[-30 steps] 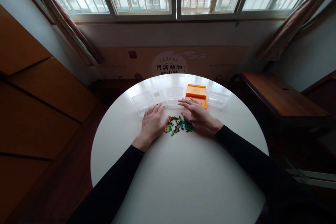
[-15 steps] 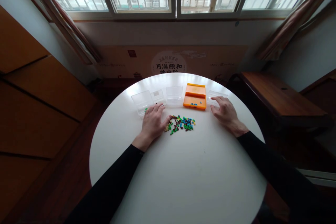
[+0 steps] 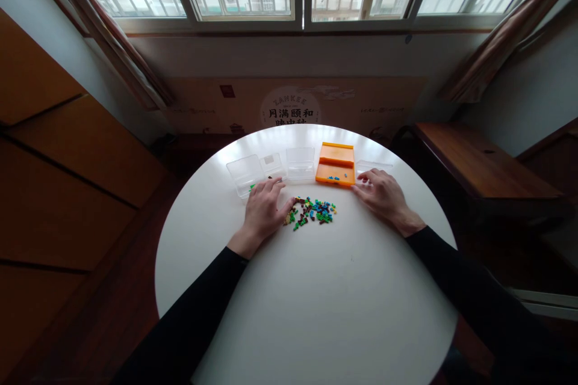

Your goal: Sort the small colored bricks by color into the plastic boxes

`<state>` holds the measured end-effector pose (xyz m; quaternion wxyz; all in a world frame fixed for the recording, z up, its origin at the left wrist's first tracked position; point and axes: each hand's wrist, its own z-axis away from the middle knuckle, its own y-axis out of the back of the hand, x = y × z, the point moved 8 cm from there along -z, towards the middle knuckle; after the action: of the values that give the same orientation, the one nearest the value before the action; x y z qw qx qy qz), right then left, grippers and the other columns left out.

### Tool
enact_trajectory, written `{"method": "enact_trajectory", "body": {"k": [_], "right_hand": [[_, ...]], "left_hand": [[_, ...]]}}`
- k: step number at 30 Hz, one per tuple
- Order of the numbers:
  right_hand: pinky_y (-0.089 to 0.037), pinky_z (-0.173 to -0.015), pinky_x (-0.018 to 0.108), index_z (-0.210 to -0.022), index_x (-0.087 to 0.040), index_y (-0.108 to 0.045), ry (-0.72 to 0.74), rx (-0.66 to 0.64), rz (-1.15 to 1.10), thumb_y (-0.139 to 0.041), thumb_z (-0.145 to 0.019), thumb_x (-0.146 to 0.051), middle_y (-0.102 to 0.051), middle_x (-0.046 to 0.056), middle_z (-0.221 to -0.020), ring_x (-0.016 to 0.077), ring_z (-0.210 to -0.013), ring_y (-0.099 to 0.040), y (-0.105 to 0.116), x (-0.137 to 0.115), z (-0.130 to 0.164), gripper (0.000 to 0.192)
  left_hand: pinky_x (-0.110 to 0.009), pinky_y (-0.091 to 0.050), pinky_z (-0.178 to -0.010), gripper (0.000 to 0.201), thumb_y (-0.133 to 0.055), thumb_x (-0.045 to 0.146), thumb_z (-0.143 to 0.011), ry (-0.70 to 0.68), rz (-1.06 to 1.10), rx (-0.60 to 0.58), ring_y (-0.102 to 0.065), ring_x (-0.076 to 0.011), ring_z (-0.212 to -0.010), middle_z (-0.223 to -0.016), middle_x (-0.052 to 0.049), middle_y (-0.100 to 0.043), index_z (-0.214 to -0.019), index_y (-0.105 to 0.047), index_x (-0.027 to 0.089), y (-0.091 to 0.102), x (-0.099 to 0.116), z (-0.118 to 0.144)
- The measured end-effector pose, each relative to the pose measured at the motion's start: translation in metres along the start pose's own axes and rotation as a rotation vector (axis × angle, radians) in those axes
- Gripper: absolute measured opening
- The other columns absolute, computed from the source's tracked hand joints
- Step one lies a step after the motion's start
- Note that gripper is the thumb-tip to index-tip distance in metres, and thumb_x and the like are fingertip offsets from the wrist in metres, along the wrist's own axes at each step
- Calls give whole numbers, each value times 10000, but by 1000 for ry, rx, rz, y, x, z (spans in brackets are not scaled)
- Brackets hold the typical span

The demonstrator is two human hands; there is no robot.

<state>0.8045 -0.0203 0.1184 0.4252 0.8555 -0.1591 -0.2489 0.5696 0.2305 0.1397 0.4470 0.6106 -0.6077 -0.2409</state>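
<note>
A loose pile of small coloured building bricks, green, blue, brown and yellow, lies mid-table. My left hand rests at the pile's left edge with its fingers apart, the thumb beside the bricks. Just beyond its fingertips are a small clear box and a larger clear box with green bits in it. Right of the pile, my right hand is open, fingers slightly bent, close to the orange box and partly over a clear box. A few blue bricks lie in the orange box's near half.
Another clear box stands between the small clear box and the orange one. All sit on a round white table. A wooden bench is at the right, an orange-brown cabinet at the left, and a printed panel under the windows.
My right hand has shifted a little left, from over the right-hand clear box towards the orange box. The left hand stays in place.
</note>
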Motion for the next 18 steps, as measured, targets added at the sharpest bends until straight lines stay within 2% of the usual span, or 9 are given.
{"method": "enact_trajectory", "body": {"k": [6,9,12,15,18], "right_hand": [[-563,-929,525,-1088,-236,-736,12,9,0,-747,-964,-411,-779,125,-1079,368,-1025,-692,5,-10,3,215],[-569,-968,557,-1135,-238,-744,23,71,-18,-724,-981,-395,-765,142,-1148,395,-1104,-672,15,-17,4,222],[-569,-1023,569,-1145,-239,-741,86,101,-95,-675,-1017,-339,-754,138,-1190,383,-1141,-673,24,-36,6,176],[-581,-1037,549,-1119,-257,-747,189,-3,-211,-661,-1041,-314,-762,118,-1182,355,-1145,-686,19,-65,11,129],[-596,-1013,517,-1130,-277,-757,287,-142,-308,-677,-1048,-298,-779,99,-1164,326,-1105,-701,9,-94,21,117]], "left_hand": [[-542,-518,-1144,284,-694,407,-1044,-48,69,0,-672,-356,-1323,-1468,-91,-732,-1279,-733,252,2,7,0],[-495,-551,-1088,226,-681,378,-1045,-87,132,-11,-704,-321,-1245,-1361,-84,-764,-1226,-747,259,5,13,-1],[-447,-567,-1000,136,-679,330,-1025,-147,209,-55,-725,-285,-1121,-1193,-69,-784,-1118,-752,262,8,21,-1],[-400,-551,-895,73,-706,317,-987,-238,279,-142,-714,-253,-980,-1029,-54,-771,-1015,-729,254,12,28,1],[-350,-518,-798,128,-753,353,-947,-305,335,-216,-679,-217,-874,-953,-41,-738,-1001,-715,243,17,29,4]]}}
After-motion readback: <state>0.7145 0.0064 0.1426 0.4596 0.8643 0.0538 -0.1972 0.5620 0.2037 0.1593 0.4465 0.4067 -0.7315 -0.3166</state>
